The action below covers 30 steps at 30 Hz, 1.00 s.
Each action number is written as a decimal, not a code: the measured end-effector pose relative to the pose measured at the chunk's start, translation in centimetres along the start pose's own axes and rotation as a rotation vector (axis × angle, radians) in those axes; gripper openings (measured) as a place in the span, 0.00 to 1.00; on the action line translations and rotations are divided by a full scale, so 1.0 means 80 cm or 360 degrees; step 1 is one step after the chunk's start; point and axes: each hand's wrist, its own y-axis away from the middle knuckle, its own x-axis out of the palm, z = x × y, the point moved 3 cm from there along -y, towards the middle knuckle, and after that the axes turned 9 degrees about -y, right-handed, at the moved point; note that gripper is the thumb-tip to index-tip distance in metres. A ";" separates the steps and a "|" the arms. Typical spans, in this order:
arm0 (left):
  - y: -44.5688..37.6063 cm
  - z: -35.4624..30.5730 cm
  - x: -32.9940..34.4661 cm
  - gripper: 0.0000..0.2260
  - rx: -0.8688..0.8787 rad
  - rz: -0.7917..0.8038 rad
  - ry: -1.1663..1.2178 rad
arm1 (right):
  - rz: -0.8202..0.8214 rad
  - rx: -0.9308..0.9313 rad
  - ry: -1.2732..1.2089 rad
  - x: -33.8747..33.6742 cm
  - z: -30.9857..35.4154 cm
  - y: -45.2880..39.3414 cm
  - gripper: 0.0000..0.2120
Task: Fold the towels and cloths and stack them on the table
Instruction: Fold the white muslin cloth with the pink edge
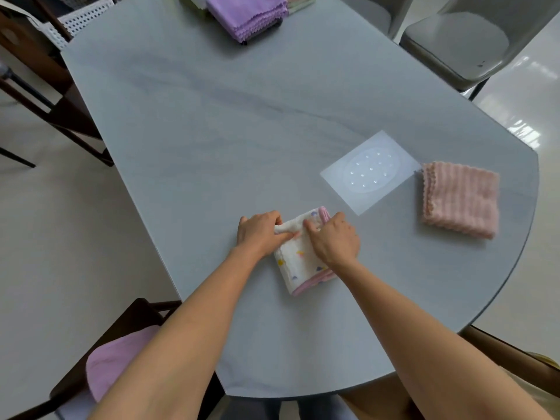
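A small white cloth [298, 265] with coloured prints and pink edging lies partly folded on the grey table [242, 131], near its front. My left hand [260, 233] grips the cloth's far left fold with curled fingers. My right hand [335, 239] pinches the same far edge from the right side. A folded pink ribbed towel stack [460, 200] sits at the table's right edge. A stack of folded purple cloths [247, 13] lies at the far end.
A pale rectangular mat [371, 171] lies flat between the white cloth and the pink stack. A pink cloth [106, 368] rests on a dark chair at the lower left. A grey chair [460, 40] stands at the upper right, a white perforated basket [78, 22] at the upper left.
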 end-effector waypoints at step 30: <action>0.018 -0.080 -0.041 0.19 0.0553 0.0028 0.1202 | -0.0290 0.0569 -0.1777 -0.091 -0.073 -0.044 0.16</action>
